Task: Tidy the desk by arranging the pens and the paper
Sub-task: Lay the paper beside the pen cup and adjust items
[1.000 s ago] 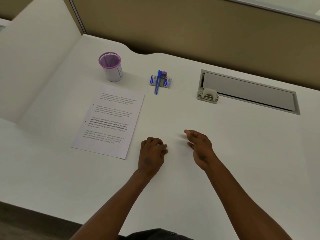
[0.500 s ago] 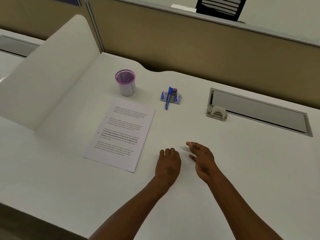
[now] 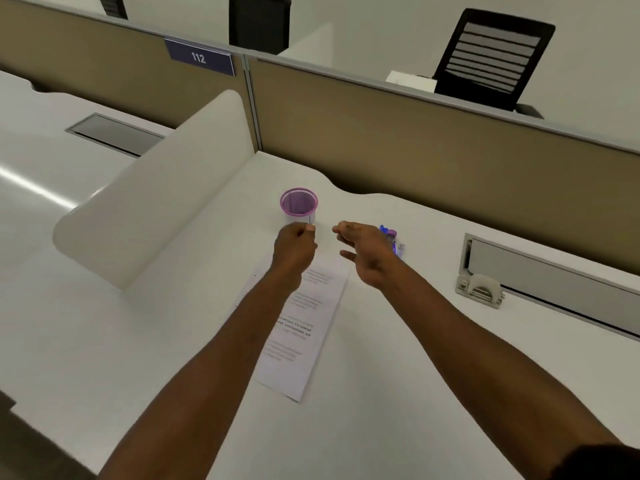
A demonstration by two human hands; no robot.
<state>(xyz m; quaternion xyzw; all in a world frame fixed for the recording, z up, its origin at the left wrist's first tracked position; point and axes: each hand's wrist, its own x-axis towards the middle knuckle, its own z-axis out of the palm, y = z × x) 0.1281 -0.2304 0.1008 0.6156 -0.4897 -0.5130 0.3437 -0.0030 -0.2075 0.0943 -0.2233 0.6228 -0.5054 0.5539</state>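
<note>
Here, in the head view, both arms are stretched toward the middle of the frame. The left hand (image 3: 294, 247) is curled closed with nothing seen inside it, held just below the purple mesh pen cup (image 3: 299, 205) at upper centre; whether the cup is touched cannot be told. The right hand (image 3: 363, 252) is spread, fingers apart and empty, hovering just left of the blue pen (image 3: 383, 230), which is mostly hidden behind it and lies on a small blue-and-white packet (image 3: 399, 247). The printed sheet of paper (image 3: 304, 327) lies flat on the white desk (image 3: 398, 375), under the left forearm, running toward lower centre. The step in hand is judged to be the reach for the pens; nothing has been gathered yet. For the next move, the right hand would need to be carried slightly rightward and closed on the pen barrel, the cup being steadied for the drop.
</note>
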